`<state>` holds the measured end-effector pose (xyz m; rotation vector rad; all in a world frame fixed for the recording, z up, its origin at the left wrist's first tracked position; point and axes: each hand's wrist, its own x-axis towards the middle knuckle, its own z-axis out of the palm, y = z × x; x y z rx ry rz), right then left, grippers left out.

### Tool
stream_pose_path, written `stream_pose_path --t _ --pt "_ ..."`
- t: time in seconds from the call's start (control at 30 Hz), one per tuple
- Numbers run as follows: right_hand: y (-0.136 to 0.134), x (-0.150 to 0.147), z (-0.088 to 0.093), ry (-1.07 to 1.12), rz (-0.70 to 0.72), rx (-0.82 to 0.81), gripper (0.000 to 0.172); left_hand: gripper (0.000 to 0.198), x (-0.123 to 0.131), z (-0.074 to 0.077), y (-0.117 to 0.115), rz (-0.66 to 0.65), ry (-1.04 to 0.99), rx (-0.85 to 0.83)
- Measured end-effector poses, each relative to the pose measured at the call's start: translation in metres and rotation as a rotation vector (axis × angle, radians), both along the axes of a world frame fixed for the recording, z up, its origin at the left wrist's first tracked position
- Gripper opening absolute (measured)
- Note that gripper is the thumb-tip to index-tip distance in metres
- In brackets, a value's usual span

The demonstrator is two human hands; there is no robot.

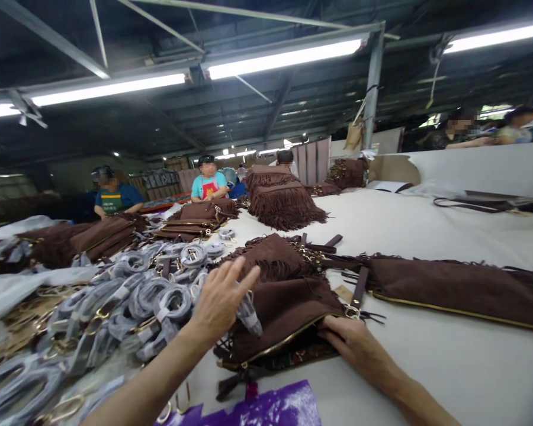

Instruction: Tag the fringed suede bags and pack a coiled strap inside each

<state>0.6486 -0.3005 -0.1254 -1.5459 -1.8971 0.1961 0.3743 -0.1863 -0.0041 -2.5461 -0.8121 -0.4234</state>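
Note:
A brown suede fringed bag point(288, 307) with a gold zipper lies on the white table point(426, 355) in front of me. My left hand point(220, 299) hovers over its left side with fingers spread, and a clear-wrapped strap piece point(249, 313) hangs under the palm; whether the hand grips it is unclear. My right hand point(353, 343) rests at the bag's lower right corner, fingers curled against the zipper edge by a metal ring point(352, 310). A second brown fringed bag point(453, 290) lies to the right, touching the first at its straps.
A heap of plastic-wrapped coiled straps point(128, 302) covers the table's left. Stacks of brown fringed bags point(284, 204) stand farther back. Purple plastic point(266, 408) lies at the near edge. Two people point(208, 183) work across the table; others sit at the far right.

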Motion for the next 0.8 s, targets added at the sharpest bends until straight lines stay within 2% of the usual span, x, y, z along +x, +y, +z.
stream_pose_path --t 0.07,0.1,0.13,0.23,0.3,0.4,0.47,0.57,0.7,0.8 --pt "-0.001 -0.001 0.001 -0.027 0.006 0.005 0.018 0.052 0.011 -0.001 0.001 -0.247 0.177 -0.028" --pt "-0.001 -0.002 0.002 -0.037 0.008 0.007 0.018 0.045 0.016 -0.002 0.004 -0.273 0.232 -0.075" --pt "-0.002 -0.002 0.002 -0.043 0.008 0.006 0.019 0.04 0.02 -0.004 0.008 -0.227 0.252 -0.126" --pt "-0.003 -0.002 0.003 -0.036 0.01 -0.002 0.018 0.036 0.02 -0.009 0.019 0.042 0.232 -0.215" --pt "-0.004 -0.002 0.003 -0.03 0.015 -0.008 0.017 0.04 0.009 -0.013 0.022 0.089 0.273 -0.223" --pt "-0.004 -0.001 0.004 -0.036 0.004 -0.015 0.016 0.055 -0.017 -0.022 0.02 0.071 0.308 -0.174" --pt "-0.004 0.0 0.005 -0.037 -0.004 -0.029 0.016 0.062 -0.031 -0.032 0.016 0.033 0.26 -0.172" --pt "-0.002 0.002 0.006 -0.025 0.007 -0.048 0.017 0.066 -0.039 -0.049 0.008 -0.045 0.083 -0.307" --pt "-0.002 0.003 0.005 -0.01 0.02 -0.049 0.017 0.039 -0.022 -0.057 0.0 0.023 -0.233 -0.49" --pt "-0.003 0.004 0.004 -0.001 0.034 -0.047 0.017 0.022 -0.005 -0.056 -0.001 0.096 -0.338 -0.512"
